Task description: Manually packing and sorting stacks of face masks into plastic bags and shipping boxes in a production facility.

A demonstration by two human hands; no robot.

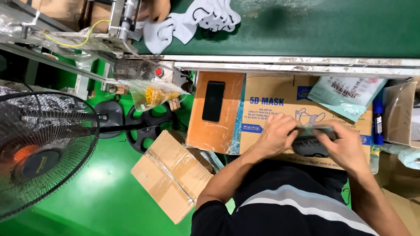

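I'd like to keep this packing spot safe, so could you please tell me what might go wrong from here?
1. The black phone lies flat on the brown carton near the left hand; an elbow swing could perhaps knock it off.
2. Both hands hold the flat packet, the right hand at its end; a loose grip might drop it.
3. White masks pile up on the green belt and may bunch.

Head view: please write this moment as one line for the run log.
left hand: grips mask stack | right hand: grips same stack | under hands: cardboard box | phone on box beside
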